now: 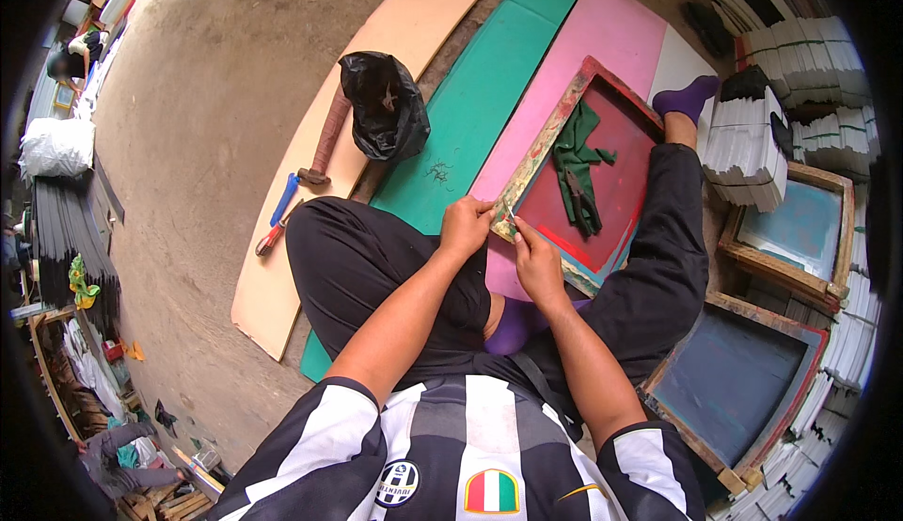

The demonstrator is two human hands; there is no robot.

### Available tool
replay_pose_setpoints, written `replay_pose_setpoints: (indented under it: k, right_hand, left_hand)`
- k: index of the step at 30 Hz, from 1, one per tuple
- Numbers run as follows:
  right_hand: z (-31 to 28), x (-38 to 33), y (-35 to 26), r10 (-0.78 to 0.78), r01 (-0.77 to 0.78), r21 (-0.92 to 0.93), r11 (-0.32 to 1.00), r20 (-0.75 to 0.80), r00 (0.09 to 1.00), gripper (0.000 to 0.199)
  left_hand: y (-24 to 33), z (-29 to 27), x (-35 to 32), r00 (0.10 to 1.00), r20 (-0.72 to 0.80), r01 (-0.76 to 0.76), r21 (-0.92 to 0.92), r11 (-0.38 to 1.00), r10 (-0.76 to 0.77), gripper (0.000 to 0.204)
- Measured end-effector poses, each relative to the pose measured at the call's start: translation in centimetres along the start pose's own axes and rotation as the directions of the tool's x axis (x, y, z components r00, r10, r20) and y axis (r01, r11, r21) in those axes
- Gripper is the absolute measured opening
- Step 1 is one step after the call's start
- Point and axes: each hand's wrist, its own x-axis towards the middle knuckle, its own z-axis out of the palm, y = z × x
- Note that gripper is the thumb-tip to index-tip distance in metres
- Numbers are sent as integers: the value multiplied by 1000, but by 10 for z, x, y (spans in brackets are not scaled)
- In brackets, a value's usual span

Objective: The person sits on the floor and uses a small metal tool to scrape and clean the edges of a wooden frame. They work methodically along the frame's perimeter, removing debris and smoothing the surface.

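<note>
A wooden screen-printing frame [537,156] with a dark red mesh rests tilted by my legs. At its near left corner, my left hand [467,228] pinches with thumb and forefinger against the paint-stained wood. Close by on the right, my right hand [539,263] is closed, its fingertips meeting the same corner. A tiny pale piece [511,212] shows between the two hands, too small to name. On the mesh lie a crumpled green cloth [576,135] and a dark plier-like tool [582,206].
Left of me are a hammer [331,135], a blue-handled tool [285,199], a red-handled tool [271,237] and a black plastic bag [400,121]. Small dark bits [439,173] lie on a green sheet [489,74]. Other frames [738,380] and bundled white stacks [748,149] stand right.
</note>
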Motion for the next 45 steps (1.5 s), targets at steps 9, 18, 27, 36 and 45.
replay_pose_setpoints:
  k: [9,18,27,36,45]
  right_hand:
    - [15,0,12,9,-7,55,998,-39,999,34]
    - [9,4,18,-8,9,-25,1000,75,997,34]
    - [13,8,41,-18,13,180,984,27,999,38]
    - [22,22,60,-245,274,242,931,-144,959,36]
    - [20,37,77,-217,224,501,836,-73,974,39]
  left_hand:
    - [-4,3,1,1000,5,-24,30,999,24,20]
    - [-10,4,0,999,-4,-34,51,998,34,24]
    - [-7,2,2,999,1,-42,54,998,42,23]
    - [-7,1,4,999,28,-37,49,998,35,23]
    - [-3,2,5,998,55,0,7,1000,0,22]
